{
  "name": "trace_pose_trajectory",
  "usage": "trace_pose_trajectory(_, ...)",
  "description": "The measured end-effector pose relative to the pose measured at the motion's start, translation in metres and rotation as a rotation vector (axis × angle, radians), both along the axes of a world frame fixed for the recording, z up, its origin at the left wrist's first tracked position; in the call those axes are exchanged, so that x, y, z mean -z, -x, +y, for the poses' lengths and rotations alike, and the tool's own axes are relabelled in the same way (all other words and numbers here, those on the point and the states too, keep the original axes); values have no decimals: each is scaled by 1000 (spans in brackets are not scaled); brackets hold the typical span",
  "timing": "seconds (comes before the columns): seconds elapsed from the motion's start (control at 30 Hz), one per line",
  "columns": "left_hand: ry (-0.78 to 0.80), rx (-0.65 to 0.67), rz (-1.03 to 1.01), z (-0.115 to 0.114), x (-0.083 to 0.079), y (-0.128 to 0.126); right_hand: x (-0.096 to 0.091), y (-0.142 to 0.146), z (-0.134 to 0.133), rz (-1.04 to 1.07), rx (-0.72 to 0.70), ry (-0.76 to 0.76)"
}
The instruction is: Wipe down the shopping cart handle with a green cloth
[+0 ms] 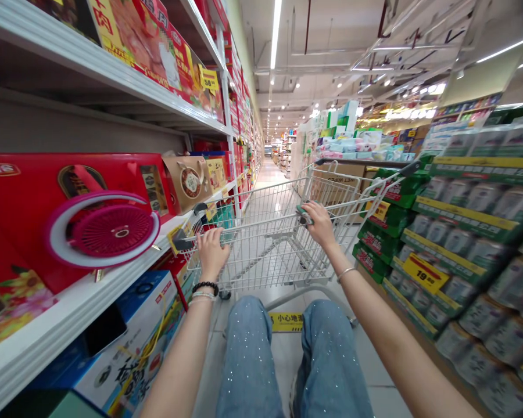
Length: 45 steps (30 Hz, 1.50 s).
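A grey wire shopping cart [261, 223] stands sideways in front of my knees, its long side toward me. My left hand [212, 251] is closed over the cart's top rim near its left corner, beside a dark plastic corner cap. Farther right, my right hand [317, 220] grips the same rim, at a small dark green and grey piece [304, 215] whose kind I cannot make out. The cart's dark handlebar [366, 165] is at the far right end. Through the wire mesh the floor shows.
On the left, a white shelf [113, 278] holds red gift boxes [47, 180] and a magenta fan with a ring light [115, 229]. Below lie a black phone [106, 330] and a blue-white box [131, 348]. Stacked can packs [457, 232] line the right. The aisle [272, 174] runs ahead.
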<state>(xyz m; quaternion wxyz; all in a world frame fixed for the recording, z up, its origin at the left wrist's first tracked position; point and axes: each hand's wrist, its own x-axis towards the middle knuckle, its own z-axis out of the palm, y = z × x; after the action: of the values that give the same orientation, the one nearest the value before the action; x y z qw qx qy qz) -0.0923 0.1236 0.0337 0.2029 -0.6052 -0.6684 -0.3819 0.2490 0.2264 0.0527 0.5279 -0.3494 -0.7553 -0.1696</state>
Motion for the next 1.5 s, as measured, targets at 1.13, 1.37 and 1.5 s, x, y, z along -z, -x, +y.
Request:
trace_pose_trajectory(1.13, 59, 96, -56, -8, 1, -10, 22, -24, 34, 399, 275, -35)
trace_pose_trajectory(1.37, 37, 103, -55, -6, 3, -29, 12, 138, -26, 92, -45, 117)
trace_pose_trajectory(1.5, 64, 102, -24, -8, 0, -31, 10, 201, -57, -126, -178, 121)
